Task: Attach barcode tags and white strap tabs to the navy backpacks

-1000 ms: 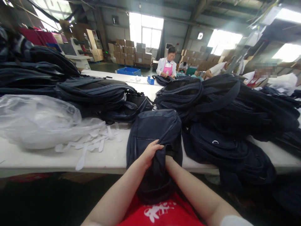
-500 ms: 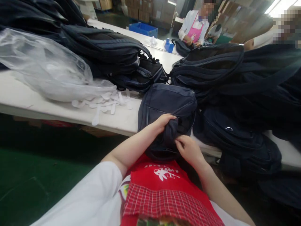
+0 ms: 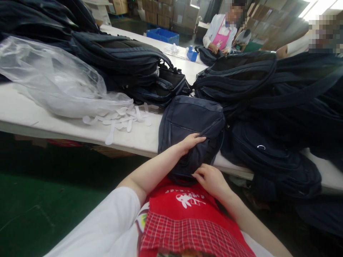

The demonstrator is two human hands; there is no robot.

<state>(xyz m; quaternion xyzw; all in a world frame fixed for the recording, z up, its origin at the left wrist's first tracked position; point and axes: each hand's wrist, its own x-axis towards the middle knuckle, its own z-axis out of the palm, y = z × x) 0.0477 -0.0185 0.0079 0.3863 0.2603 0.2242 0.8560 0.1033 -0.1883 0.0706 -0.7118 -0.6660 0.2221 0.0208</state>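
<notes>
my left hand [image 3: 189,143] grips the navy backpack [image 3: 197,116] at the white table's [image 3: 140,138] near edge. my right hand [image 3: 215,181] is narrowed by its lower end, pinch unclear. it looks assembled; anything unfinished, i cannot tell.

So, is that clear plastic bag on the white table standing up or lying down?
Lying down: the clear plastic bag sprawls low along the white table, with flat white pieces loose beside its end.
</notes>
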